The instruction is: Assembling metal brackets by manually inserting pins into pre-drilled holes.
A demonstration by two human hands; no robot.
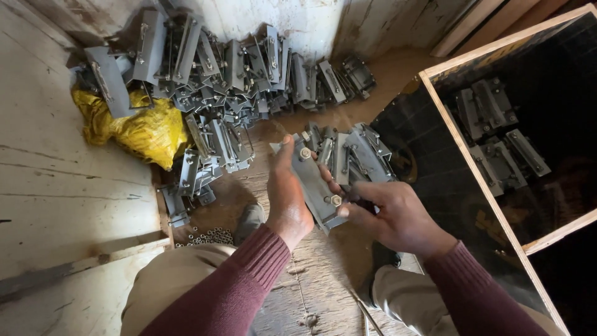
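I hold a flat grey metal bracket (316, 186) between both hands, above my knees. My left hand (287, 196) grips its left edge, thumb up near the top bolt. The fingers of my right hand (392, 214) pinch a bolt head (336, 200) at the bracket's lower end. Both sleeves are dark red. Just behind the bracket lies a small heap of similar grey brackets (357, 155) on the floor.
A large pile of grey brackets (224, 68) lines the far wall, beside a yellow bag (140, 127). Small nuts (208, 236) lie by my left knee. At right stands a wood-rimmed black box (463, 149) holding more brackets (497, 137).
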